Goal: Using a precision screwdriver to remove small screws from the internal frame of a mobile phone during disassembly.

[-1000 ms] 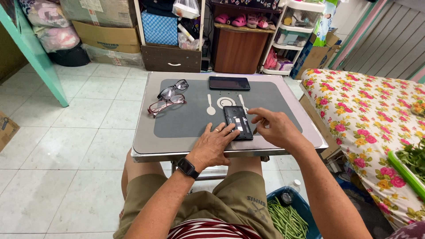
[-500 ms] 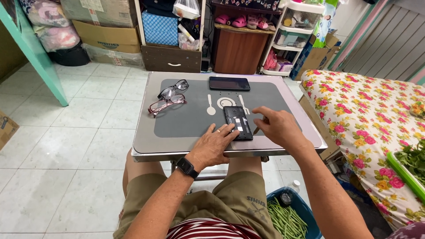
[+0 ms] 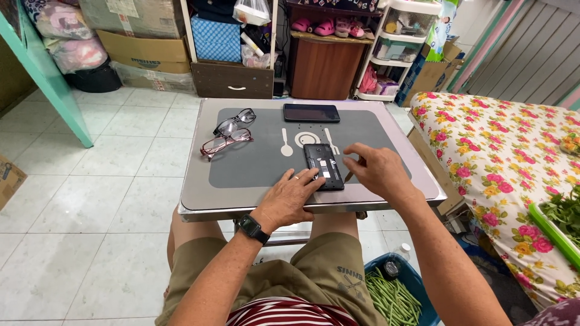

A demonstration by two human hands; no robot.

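The left hand [image 3: 290,196], a black watch on its wrist, lies flat on the near edge of the desk [image 3: 199,193], fingers spread, fingertips touching the opened phone [image 3: 323,166]. Just right, the right hand [image 3: 377,172] pinches a thin tool [image 3: 349,176] beside the phone. Farther off lie two pairs of glasses [image 3: 228,136] and a second phone [image 3: 312,113].

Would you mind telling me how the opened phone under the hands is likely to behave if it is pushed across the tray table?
The opened phone lies flat on the smooth tray table, so it would probably slide, not roll or tip. It looks thin and rigid, likely light. With its back off and insides exposed, it seems fragile; the left hand rests at its edge, perhaps steadying it, with the right hand alongside.
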